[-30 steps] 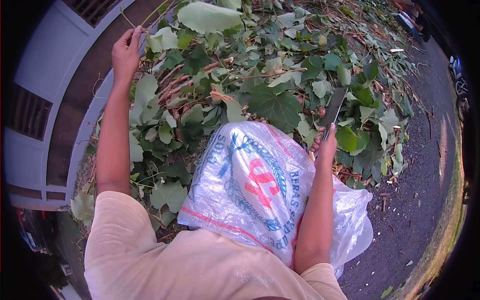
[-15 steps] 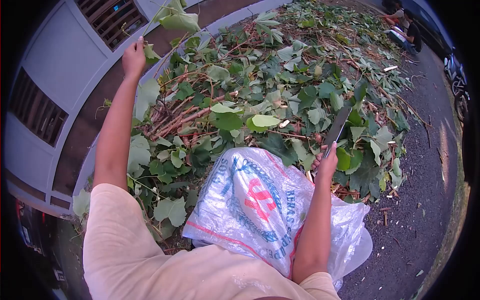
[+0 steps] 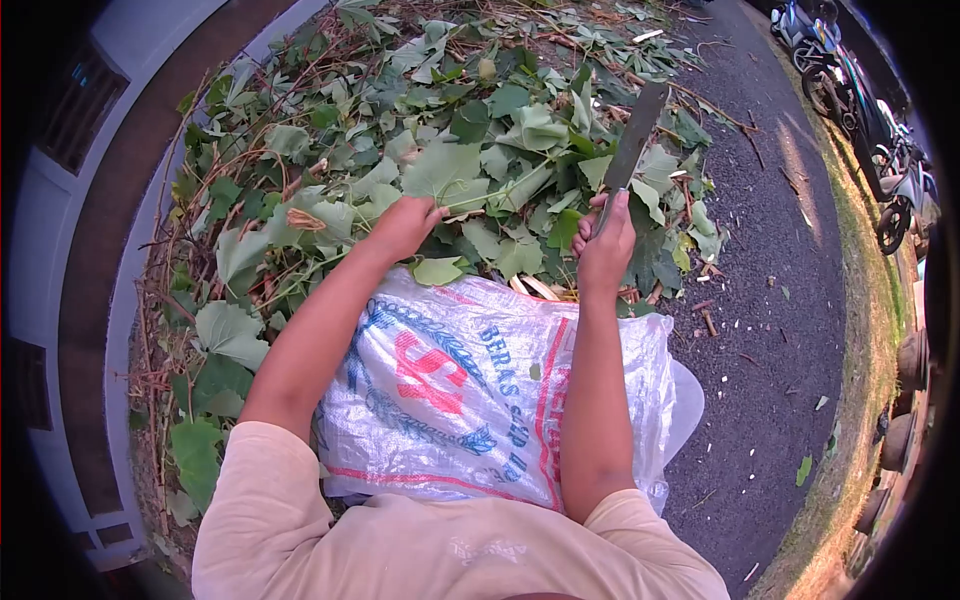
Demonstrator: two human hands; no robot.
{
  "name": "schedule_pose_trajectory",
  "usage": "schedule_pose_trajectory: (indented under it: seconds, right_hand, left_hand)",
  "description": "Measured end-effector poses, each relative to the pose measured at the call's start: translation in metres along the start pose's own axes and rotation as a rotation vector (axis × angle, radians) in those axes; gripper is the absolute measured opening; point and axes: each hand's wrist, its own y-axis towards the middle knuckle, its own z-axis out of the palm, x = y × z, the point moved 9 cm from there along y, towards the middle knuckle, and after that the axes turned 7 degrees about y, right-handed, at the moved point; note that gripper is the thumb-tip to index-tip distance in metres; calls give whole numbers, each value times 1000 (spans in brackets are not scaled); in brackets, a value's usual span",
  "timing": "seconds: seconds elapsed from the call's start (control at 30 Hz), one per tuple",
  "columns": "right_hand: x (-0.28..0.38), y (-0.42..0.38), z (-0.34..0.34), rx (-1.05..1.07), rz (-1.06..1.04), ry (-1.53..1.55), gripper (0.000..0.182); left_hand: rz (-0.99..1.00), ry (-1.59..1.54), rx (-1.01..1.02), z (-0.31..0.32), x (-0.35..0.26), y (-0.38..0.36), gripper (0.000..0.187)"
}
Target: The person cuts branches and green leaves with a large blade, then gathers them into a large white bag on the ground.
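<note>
My left hand (image 3: 403, 228) is closed around a thin green vine stem (image 3: 468, 212), out over the leaf pile in front of me. A broad leaf (image 3: 440, 172) stands up just beyond those fingers. In my right hand (image 3: 607, 245) is a large knife (image 3: 637, 130), its wide dark blade pointing up and away over the leaves. A printed white woven sack (image 3: 420, 375) lies across my lap, beneath both forearms. Some pale cut pieces (image 3: 533, 287) show at the sack's far edge, close to my right hand.
A heap of leafy cut vines (image 3: 350, 120) spreads ahead and to the left, against a wall with a brown lower band (image 3: 95, 330). Dark asphalt (image 3: 760, 270) with scattered chips runs along the right. Motorbikes (image 3: 850, 110) and flower pots (image 3: 905, 430) line the far right side.
My left hand has come down from high on the left to the middle, bringing the vine stem nearer the knife. My view has turned to the right. The right hand still grips the knife.
</note>
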Motion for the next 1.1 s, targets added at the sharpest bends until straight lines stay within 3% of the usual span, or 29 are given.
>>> schedule_pose_trajectory:
  seconds: [0.07, 0.13, 0.2, 0.23, 0.43, 0.53, 0.57, 0.63, 0.7, 0.8, 0.97, 1.03, 1.1]
  right_hand:
    - [-10, -5, 4, 14, 10, -36, 48]
    - [-13, -9, 17, 65, 9, -160, 49]
    - [-5, -15, 27, 81, 5, -215, 48]
    - [6, -19, 36, 116, -48, -209, 48]
    - [31, -34, 60, 205, -228, -195, 48]
    - [-28, -19, 39, 190, -117, -579, 57]
    - [-64, -9, 25, 233, -63, -694, 57]
    - [-120, 3, -7, 272, -16, -799, 57]
    - [-179, 2, -37, 285, 415, -747, 60]
    - [-134, -7, -17, 263, 350, -610, 61]
    - [-36, -21, 40, 212, 192, -346, 53]
    - [3, -26, 58, 202, -80, -295, 52]
    - [-15, -24, 55, 239, -183, -359, 51]
  left_hand:
    - [83, -61, 100, 15, 7, 4, 41]
    - [11, -26, 202, 25, 26, 1, 42]
    - [0, -90, 480, 55, 42, -12, 41]
    - [-25, -10, 523, 54, 45, -15, 41]
    - [-183, 102, 521, 35, 68, -20, 35]
    - [-201, 280, 513, 45, 98, -31, 32]
    - [-288, 323, 571, 59, 119, -35, 37]
    - [-321, 286, 561, 24, 88, -49, 38]
    - [-360, 257, 528, 8, 83, -47, 41]
    - [-270, 305, 407, 30, 105, -35, 34]
    - [-241, 95, 288, -3, 60, -33, 36]
    - [-230, 100, 232, -5, 61, -27, 36]
    - [-168, 96, 251, 10, 61, -23, 40]
